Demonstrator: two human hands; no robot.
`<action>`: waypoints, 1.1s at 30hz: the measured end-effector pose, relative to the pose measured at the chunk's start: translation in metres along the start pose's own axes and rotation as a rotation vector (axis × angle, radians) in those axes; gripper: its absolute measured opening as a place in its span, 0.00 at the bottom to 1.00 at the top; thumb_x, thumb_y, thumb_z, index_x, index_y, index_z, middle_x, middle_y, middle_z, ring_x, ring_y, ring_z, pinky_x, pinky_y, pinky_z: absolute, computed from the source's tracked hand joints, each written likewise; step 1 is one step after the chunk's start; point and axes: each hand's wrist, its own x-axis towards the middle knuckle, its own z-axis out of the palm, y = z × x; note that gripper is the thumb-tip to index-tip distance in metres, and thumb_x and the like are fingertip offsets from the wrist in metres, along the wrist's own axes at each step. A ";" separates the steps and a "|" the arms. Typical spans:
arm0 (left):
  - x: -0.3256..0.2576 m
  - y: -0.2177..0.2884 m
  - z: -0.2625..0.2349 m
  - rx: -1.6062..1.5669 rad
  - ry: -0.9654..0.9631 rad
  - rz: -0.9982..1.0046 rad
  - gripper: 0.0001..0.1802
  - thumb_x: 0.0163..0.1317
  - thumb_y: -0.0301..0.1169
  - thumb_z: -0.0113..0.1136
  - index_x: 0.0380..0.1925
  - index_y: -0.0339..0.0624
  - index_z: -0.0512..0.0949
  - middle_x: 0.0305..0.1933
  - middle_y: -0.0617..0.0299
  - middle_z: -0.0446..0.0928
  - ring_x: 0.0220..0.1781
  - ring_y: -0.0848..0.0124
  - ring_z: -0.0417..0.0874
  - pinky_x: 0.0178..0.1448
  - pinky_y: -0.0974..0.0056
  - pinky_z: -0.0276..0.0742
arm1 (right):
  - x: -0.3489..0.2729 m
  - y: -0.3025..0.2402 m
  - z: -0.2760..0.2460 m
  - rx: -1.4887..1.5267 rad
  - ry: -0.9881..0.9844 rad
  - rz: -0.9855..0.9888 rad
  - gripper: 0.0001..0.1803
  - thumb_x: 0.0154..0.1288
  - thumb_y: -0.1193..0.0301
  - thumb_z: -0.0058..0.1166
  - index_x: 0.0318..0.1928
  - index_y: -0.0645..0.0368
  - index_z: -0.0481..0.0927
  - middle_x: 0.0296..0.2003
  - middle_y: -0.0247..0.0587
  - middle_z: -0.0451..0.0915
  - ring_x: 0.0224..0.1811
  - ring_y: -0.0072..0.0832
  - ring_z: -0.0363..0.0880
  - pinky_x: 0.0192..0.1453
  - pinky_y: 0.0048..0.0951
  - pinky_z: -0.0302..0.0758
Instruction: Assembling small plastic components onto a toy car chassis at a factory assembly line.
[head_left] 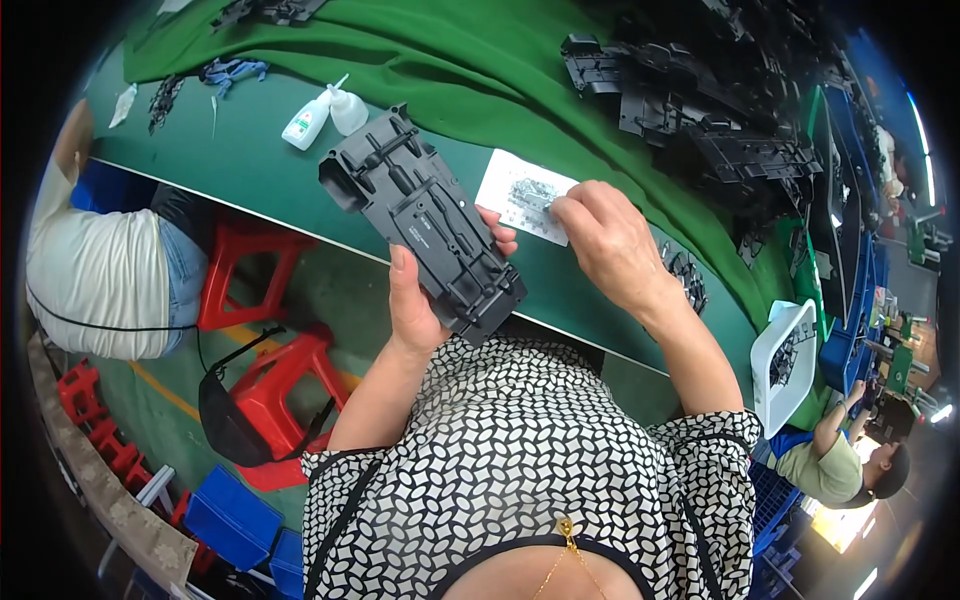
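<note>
A long workbench (250,165) covered in dark green runs across the view, with a brighter green cloth (470,70) draped over its far side. Below its near edge lies a grey-green floor with red plastic stools (270,390) and blue bins (230,515). A seated person in a pale shirt (95,270) is at the left rim, and another co-worker in a light green top (830,465) sits low on the right.

Along the far right of the bench a heap of black moulded plastic parts (700,110) is piled up (their exact shapes run together in the dark mass). Near the right end of the bench stands a white tray (775,345) with small dark pieces inside.

The left hand (420,300) is raised over the bench edge, gripping a dark grey moulded chassis plate (425,220); the thumb lies along its near side and the fingertips wrap round the far edge, so the plate tilts up and away, ribbed face toward the camera.

Just beside the plate, on the bench, lies a small white sheet (505,190) bearing a scatter of tiny silvery screws (530,195). The right hand (610,245) rests on that sheet with its fingers curled together, tips pinched down among the screws; whether one is actually caught between them cannot be told.

Further left on the bench stand two small white squeeze bottles (325,115).
</note>
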 end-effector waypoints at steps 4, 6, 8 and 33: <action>0.000 0.001 -0.002 -0.001 -0.021 -0.020 0.48 0.56 0.69 0.35 0.53 0.29 0.62 0.51 0.50 0.67 0.52 0.61 0.73 0.58 0.54 0.70 | -0.005 0.000 -0.002 0.031 -0.068 -0.006 0.08 0.49 0.80 0.51 0.33 0.63 0.74 0.29 0.42 0.71 0.33 0.39 0.72 0.38 0.36 0.71; 0.000 0.002 -0.002 0.004 -0.029 -0.024 0.48 0.55 0.69 0.36 0.53 0.29 0.62 0.51 0.50 0.68 0.52 0.61 0.73 0.58 0.54 0.70 | -0.004 -0.001 -0.005 0.134 -0.037 0.092 0.06 0.51 0.79 0.51 0.32 0.63 0.74 0.29 0.43 0.71 0.33 0.39 0.73 0.37 0.36 0.71; 0.000 0.003 -0.001 0.027 -0.028 -0.028 0.48 0.55 0.69 0.36 0.53 0.29 0.62 0.50 0.50 0.68 0.51 0.61 0.73 0.58 0.54 0.70 | -0.001 -0.002 -0.007 0.237 -0.005 0.189 0.04 0.53 0.78 0.52 0.31 0.63 0.75 0.28 0.43 0.72 0.32 0.39 0.73 0.36 0.36 0.71; -0.001 0.001 0.005 0.036 0.042 0.043 0.48 0.55 0.70 0.33 0.54 0.33 0.62 0.50 0.51 0.68 0.51 0.62 0.73 0.55 0.53 0.73 | -0.001 0.000 -0.009 -0.165 0.065 -0.118 0.08 0.44 0.77 0.51 0.31 0.57 0.74 0.26 0.35 0.68 0.31 0.30 0.69 0.35 0.31 0.64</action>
